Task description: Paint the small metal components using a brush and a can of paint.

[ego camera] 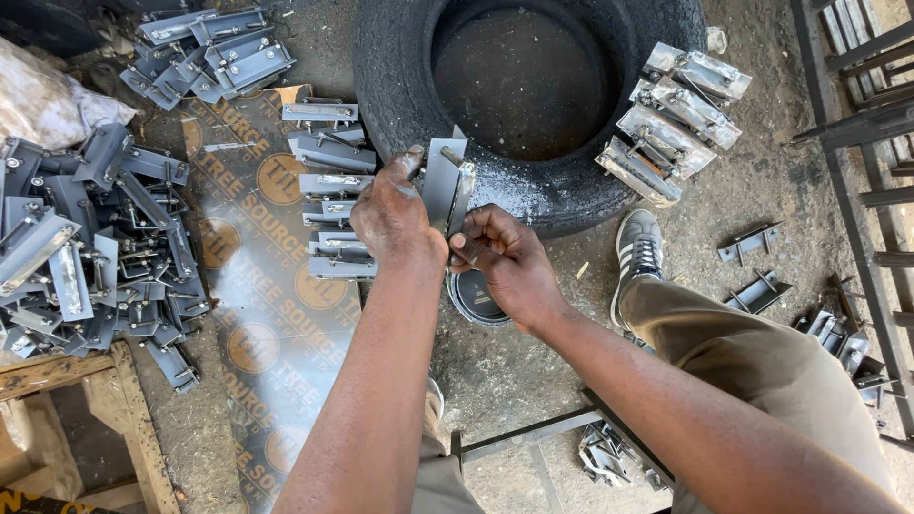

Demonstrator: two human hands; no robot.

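My left hand (392,214) grips a grey metal latch plate (440,181) and holds it upright over the near rim of a black tyre (533,190). My right hand (509,262) is closed around a small tool or paintbrush handle (465,249) pressed against the plate's lower edge. A small round tin (474,297) sits on the ground just beneath both hands. What the right hand's tool ends in is hidden behind the plate.
A row of grey painted latches (328,181) lies on a printed board (257,314). Heaps of grey latches (86,247) lie left and at top left (214,52). Bare shiny latches (671,124) rest on the tyre's right side. My shoe (638,249), a wooden frame (124,409), metal grille (871,143).
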